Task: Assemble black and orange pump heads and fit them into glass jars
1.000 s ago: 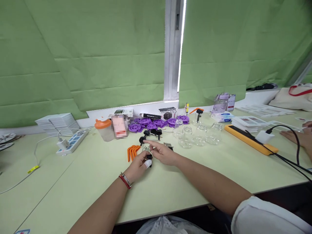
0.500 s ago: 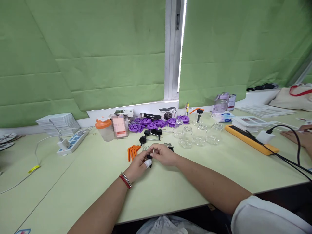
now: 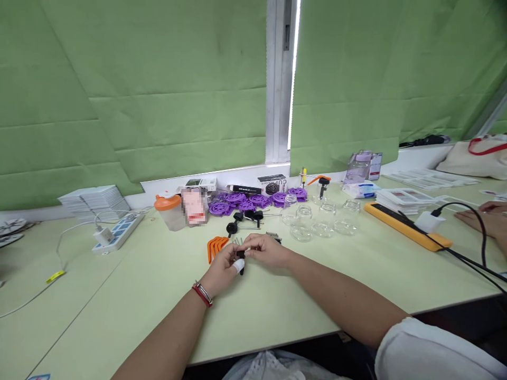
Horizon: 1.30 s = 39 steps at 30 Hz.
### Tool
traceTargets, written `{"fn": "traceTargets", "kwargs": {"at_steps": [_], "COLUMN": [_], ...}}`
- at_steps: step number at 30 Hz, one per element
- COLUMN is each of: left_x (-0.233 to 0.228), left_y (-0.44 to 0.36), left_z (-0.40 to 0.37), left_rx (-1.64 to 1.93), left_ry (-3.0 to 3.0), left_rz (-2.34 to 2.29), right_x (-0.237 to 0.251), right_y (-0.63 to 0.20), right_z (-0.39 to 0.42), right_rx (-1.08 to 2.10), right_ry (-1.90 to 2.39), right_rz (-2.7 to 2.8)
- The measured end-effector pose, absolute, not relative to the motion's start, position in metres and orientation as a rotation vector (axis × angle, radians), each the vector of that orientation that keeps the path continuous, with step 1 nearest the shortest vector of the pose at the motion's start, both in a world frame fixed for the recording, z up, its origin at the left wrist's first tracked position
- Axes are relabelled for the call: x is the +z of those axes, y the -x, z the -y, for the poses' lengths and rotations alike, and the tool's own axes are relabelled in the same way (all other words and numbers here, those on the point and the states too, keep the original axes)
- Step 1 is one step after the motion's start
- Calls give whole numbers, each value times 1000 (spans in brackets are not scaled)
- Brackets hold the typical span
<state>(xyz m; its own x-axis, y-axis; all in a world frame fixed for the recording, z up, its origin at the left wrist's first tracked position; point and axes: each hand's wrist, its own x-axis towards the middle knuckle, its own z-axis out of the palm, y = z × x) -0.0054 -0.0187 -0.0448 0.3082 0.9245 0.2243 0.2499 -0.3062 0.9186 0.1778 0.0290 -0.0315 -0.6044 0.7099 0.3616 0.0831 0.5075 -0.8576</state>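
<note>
My left hand (image 3: 224, 265), with a red bracelet at the wrist and a white wrap on one fingertip, pinches a small black part (image 3: 240, 256) just above the pale green table (image 3: 277, 295). My right hand (image 3: 266, 250) meets it from the right, fingertips closed on a small metal piece at the same part. Orange curved pieces (image 3: 216, 246) lie just left of my hands. Black pump heads (image 3: 243, 217) with thin tubes rest behind them. A small dark comb-like piece (image 3: 273, 236) sits by my right hand.
Purple round parts (image 3: 257, 200) and small boxes line the back edge. Several clear glass jars (image 3: 320, 219) stand to the right. An orange-lidded cup (image 3: 169, 210), a power strip (image 3: 116, 229), a yellow bar (image 3: 407, 226) with black cables, and another person's hand (image 3: 485, 217) are around.
My right hand drew back from reaching toward the black pump heads and closed in on my left hand; both hands now pinch the small black part together.
</note>
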Motion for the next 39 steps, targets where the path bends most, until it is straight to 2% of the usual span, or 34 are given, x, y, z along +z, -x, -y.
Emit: {"fn": "traceTargets", "kwargs": {"at_steps": [3,7,9,11,15,20,25,27,33,36,39], "left_x": [-33,-23,-24,-30,-39,-38,-39,-41,-36,-28,-25], "left_y": [19,61,83,100,112,113,115,117,117,97,59], "left_z": [16,1,-8,-15,-20,-18,-18,-18,-19,-13,-1], "left_rx": [1193,1461,1473,1342,1106,1004,920,901,939,1111,1234], "left_ry": [-1664,-1500,-1382,-1327,-1338,-1376,-1409,-1425,-1469,-1668,-2060], "left_rz": [-1086,-1395,-1626,-1915,-2167,-2223,-2269,-2283,-2326,-2328,-1942], "right_x": [-27,-25,-26,-27,-27,-23,-19,-18,-16,-15,-16], "right_y": [-191,-218,-230,-237,-239,-236,-240,-240,-236,-234,-228], "right_z": [-43,-66,-73,-77,-76,-71,-65,-65,-63,-60,-54], "right_rx": [1075,690,505,430,471,589,894,884,775,811,1025], "right_ry": [851,1247,1391,1479,1491,1413,1207,1191,1207,1185,1124], "right_rz": [1882,1746,1824,1929,2063,2192,2375,2427,2522,2519,2405]}}
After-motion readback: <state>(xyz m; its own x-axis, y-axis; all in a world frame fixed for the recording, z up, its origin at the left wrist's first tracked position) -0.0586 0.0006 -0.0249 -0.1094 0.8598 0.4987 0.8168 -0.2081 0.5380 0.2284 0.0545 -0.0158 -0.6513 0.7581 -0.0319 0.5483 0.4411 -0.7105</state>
